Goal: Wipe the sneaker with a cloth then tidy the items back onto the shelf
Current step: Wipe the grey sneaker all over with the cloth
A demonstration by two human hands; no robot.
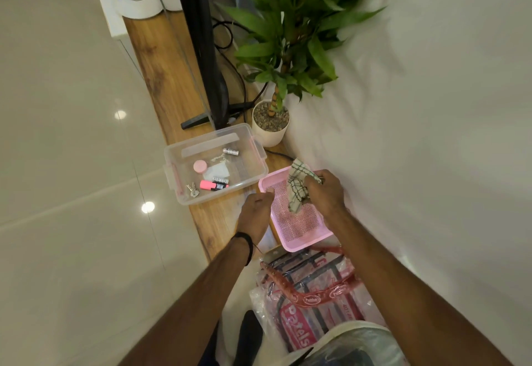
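Note:
A pink perforated tray (299,224) lies on the wooden shelf (172,72) beside the white wall. My right hand (325,193) holds a white cloth with dark checks (298,186) bunched over the tray's far half. My left hand (254,216) is closed on the tray's left rim, a black band around its wrist. No sneaker is in view.
A clear plastic box (214,163) with a pink highlighter, a pink round pot, keys and batteries stands left of the tray. Behind it are a potted plant (270,124) and a monitor stand (213,98) with cables. A red-printed plastic bag (313,291) lies at the near end.

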